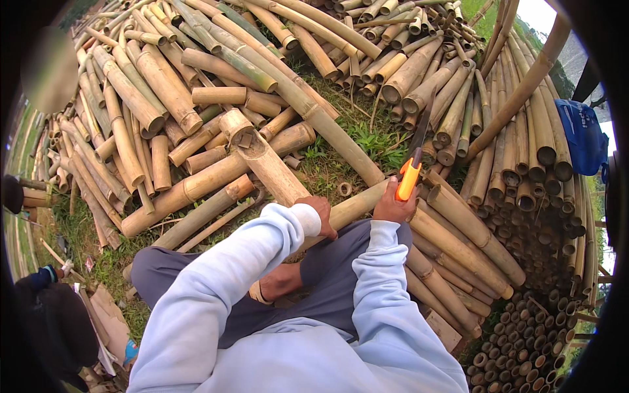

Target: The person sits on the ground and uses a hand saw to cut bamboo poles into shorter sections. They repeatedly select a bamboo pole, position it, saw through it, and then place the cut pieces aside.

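Note:
My left hand [319, 216] is closed around the near end of a short, pale bamboo piece [275, 171]. That piece slants away to the far left, and a notch is cut into its upper side near the far end. My right hand [395, 202] grips the orange and black handle of a hand saw [409, 177]. The saw's dark blade points up and away, apart from the bamboo piece. Beneath my hands, a bamboo pole [357, 208] runs across in front of my lap. My left fingertips are partly hidden.
Cut bamboo lengths [141, 92] lie heaped at the far left, with long poles [314, 114] across them. Stacked bamboo [458, 239] lies close on my right, near upright poles and a blue bag [582, 136]. Another person's dark clothing [56, 321] shows at the lower left.

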Demonstrator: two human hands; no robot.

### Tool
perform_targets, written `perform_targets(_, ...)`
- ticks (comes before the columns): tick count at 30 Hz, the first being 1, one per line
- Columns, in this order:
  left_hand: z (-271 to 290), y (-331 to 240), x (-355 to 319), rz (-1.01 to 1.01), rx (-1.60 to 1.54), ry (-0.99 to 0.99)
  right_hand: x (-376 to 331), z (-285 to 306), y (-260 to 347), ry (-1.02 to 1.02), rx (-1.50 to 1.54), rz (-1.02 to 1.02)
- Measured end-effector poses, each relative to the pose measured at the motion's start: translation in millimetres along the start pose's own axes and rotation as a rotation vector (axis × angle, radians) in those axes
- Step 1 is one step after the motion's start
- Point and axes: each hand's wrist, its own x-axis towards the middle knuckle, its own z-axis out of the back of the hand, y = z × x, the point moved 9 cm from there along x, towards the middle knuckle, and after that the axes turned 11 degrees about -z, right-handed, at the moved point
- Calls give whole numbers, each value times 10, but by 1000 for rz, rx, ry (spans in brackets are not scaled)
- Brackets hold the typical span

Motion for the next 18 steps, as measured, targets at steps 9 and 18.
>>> perform_targets(9, -371, 121, -240, 153, -133, -111, 48, -1, -329, 122, 334, -320)
perform_targets(18, 807, 1279, -1373, 377, -329, -602, 211, 285, -233, -17, 441, -47)
